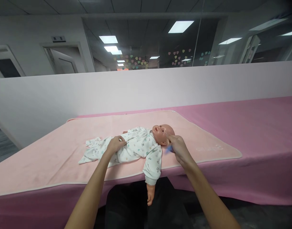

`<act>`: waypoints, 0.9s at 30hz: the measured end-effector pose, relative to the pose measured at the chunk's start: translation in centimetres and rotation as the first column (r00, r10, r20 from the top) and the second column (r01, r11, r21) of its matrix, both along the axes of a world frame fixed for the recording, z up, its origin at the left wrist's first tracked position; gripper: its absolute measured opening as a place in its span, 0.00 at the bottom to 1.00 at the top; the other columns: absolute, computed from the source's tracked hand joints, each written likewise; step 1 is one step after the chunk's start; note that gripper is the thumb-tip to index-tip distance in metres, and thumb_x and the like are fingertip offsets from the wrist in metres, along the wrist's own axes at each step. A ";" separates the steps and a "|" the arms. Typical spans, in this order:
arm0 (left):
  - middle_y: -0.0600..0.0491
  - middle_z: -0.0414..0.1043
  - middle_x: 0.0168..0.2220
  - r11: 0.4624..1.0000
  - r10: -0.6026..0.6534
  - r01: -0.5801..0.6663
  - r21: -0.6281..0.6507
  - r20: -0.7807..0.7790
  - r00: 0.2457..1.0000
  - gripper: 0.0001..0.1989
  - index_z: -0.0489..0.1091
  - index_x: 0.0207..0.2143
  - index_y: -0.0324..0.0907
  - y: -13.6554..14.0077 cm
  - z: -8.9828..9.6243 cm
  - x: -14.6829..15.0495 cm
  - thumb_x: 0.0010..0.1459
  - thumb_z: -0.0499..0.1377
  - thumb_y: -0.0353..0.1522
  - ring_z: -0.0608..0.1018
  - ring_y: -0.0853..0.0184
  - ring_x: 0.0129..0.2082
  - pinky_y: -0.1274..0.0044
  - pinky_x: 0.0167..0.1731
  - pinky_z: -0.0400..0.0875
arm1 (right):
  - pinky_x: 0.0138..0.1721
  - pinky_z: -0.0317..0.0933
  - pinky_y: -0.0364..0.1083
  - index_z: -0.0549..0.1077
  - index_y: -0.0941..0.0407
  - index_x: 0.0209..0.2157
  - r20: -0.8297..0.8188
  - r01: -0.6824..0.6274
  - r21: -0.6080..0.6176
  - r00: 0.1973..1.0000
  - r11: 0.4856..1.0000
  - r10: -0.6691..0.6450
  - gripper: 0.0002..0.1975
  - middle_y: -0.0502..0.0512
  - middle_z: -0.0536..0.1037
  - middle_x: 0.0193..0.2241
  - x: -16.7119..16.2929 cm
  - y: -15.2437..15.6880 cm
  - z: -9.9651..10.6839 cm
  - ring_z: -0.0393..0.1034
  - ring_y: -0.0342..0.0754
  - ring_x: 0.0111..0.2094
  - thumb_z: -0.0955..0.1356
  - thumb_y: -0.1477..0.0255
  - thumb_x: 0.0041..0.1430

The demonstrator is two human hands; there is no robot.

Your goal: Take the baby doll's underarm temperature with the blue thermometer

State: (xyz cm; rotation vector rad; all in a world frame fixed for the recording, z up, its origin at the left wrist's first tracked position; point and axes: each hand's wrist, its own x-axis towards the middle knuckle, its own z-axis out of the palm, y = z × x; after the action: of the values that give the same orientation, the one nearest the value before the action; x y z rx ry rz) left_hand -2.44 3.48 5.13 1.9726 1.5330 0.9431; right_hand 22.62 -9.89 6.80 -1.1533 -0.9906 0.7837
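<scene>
My left hand (pixel 115 144) presses flat on the doll (pixel 136 147); my right fingers (pixel 172 140) pinch something blue (pixel 168 149) by its head. Its arm (pixel 152 171) hangs low off the desk (pixel 255 133), so it might slide off.

Single head-worn view, looking forward and down across the table (pixel 255 133); near edge close below, white partition wall (pixel 146 92) beyond, glazed office far behind. Both forearms enter from the bottom.
</scene>
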 end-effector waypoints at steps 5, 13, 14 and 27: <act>0.50 0.68 0.31 0.846 0.133 -0.139 0.515 0.049 0.990 0.17 0.65 0.43 0.42 -2.2 2.3 7.0 0.48 0.53 0.26 0.69 0.65 0.30 0.76 0.28 0.57 | 0.17 0.38 0.41 0.52 0.55 0.11 0.230 0.177 0.074 0.955 0.981 -0.189 0.25 0.43 0.48 0.10 1.4 -0.2 -0.9 0.42 0.37 0.15 0.62 0.55 0.51; 0.46 0.69 0.34 0.716 0.053 0.138 0.684 -0.251 0.967 0.10 0.69 0.37 0.40 -2.9 -4.2 13.0 0.55 0.50 0.29 0.68 0.61 0.37 0.70 0.38 0.57 | 0.22 0.39 0.43 0.61 0.56 0.10 0.717 0.602 0.108 0.504 0.791 -0.481 0.26 0.51 0.62 0.12 5.3 0.9 -4.8 0.47 0.41 0.17 0.56 0.59 0.58; 0.46 0.70 0.34 0.716 0.046 0.129 0.687 -0.231 0.972 0.10 0.69 0.37 0.41 -2.8 -4.6 12.6 0.55 0.50 0.29 0.68 0.61 0.37 0.70 0.39 0.57 | 0.22 0.39 0.43 0.64 0.57 0.12 0.752 0.631 0.060 0.481 0.774 -0.451 0.26 0.54 0.65 0.13 6.0 1.3 -5.1 0.51 0.42 0.17 0.56 0.59 0.58; 0.49 0.73 0.32 0.639 0.051 0.054 0.767 -0.112 0.992 0.10 0.71 0.33 0.45 -3.7 -4.8 11.7 0.57 0.50 0.29 0.69 0.61 0.38 0.66 0.47 0.49 | 0.29 0.52 0.44 0.71 0.57 0.43 0.813 0.718 -0.219 0.509 0.661 -0.282 0.24 0.62 0.76 0.30 7.7 1.8 -7.8 0.69 0.53 0.33 0.53 0.59 0.61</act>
State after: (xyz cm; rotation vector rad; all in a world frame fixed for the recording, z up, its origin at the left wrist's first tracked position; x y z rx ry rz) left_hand 9.25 -0.22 0.29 2.6379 1.2754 1.7235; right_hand 30.35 -8.13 -1.02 -2.2708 -0.9559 0.0195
